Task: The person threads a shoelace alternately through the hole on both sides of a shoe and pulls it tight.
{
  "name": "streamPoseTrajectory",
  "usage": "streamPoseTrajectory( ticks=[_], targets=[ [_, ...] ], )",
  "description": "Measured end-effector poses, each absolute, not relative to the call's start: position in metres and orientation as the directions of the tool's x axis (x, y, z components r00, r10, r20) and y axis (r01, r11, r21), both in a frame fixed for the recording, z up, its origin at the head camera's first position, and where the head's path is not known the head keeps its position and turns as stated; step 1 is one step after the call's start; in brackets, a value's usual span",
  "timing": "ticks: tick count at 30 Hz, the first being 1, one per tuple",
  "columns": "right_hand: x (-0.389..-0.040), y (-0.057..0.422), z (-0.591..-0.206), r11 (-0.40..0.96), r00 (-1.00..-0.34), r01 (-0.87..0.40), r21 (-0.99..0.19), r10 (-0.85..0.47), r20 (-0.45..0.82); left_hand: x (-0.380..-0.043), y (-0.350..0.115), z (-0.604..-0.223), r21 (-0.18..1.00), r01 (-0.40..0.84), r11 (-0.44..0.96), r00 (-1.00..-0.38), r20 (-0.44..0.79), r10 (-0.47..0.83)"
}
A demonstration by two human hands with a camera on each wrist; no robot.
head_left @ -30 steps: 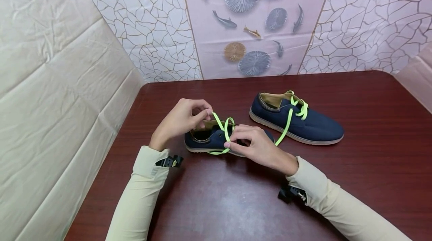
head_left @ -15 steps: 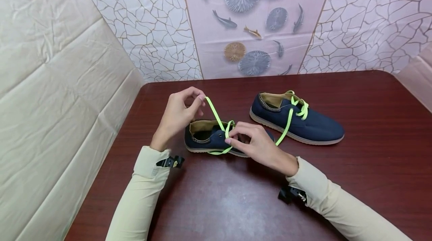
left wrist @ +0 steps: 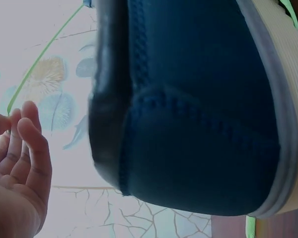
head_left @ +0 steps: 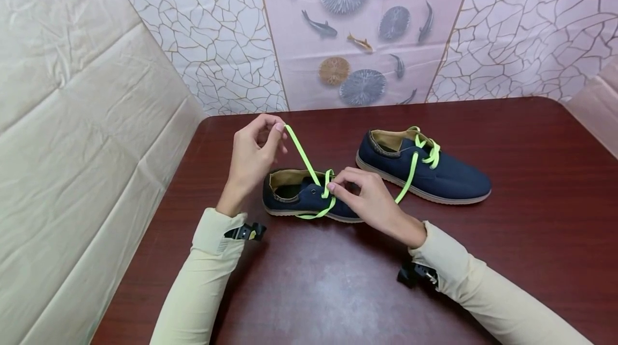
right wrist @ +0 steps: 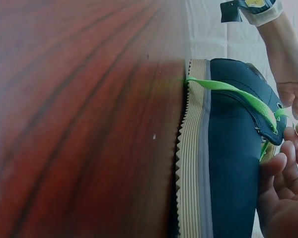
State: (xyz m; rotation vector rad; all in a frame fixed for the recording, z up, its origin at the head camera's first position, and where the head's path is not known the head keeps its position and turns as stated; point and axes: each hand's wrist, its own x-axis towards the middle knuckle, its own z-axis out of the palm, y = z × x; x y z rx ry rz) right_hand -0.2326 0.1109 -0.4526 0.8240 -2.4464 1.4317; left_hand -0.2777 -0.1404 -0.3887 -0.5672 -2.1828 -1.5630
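One navy shoe [head_left: 309,203] is set upright on the worktop [head_left: 309,291], nearer the left edge than the right, its toe turned toward the right edge; a yellow-green lace [head_left: 302,155] is threaded at its eyelets; one lace end is drawn up straight, pinched between thumb and fingertips of the left hand [head_left: 252,154], which is raised above the heel; the other end is draped over the shoe's near side; beside the eyelets, the lace is pinched by the curled fingers and thumb of the right hand [head_left: 374,197]; a second navy shoe [head_left: 449,178] is placed upright toward the far edge, to the right of the first; its trailing lace [head_left: 410,180] is hung down its near side; pale sleeves [head_left: 198,286] are worn on both arms.
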Motion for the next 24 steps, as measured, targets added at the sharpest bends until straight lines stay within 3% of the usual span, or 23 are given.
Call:
streamPoseTrajectory(
  ticks=[12, 24],
  targets=[
    [-0.233, 0.110, -0.452, 0.404, -0.875, -0.461, -0.790, -0.356, 0.329, -0.271, -0.135, -0.381, 0.757, 0.602, 0.255, -0.785, 0.620, 0.012],
    [-0.234, 0.110, -0.453, 0.418, -0.842, -0.506, -0.754, -0.427, 0.329, -0.267, -0.132, -0.377, 0.740, 0.615, 0.273, -0.753, 0.653, -0.072]
  ],
)
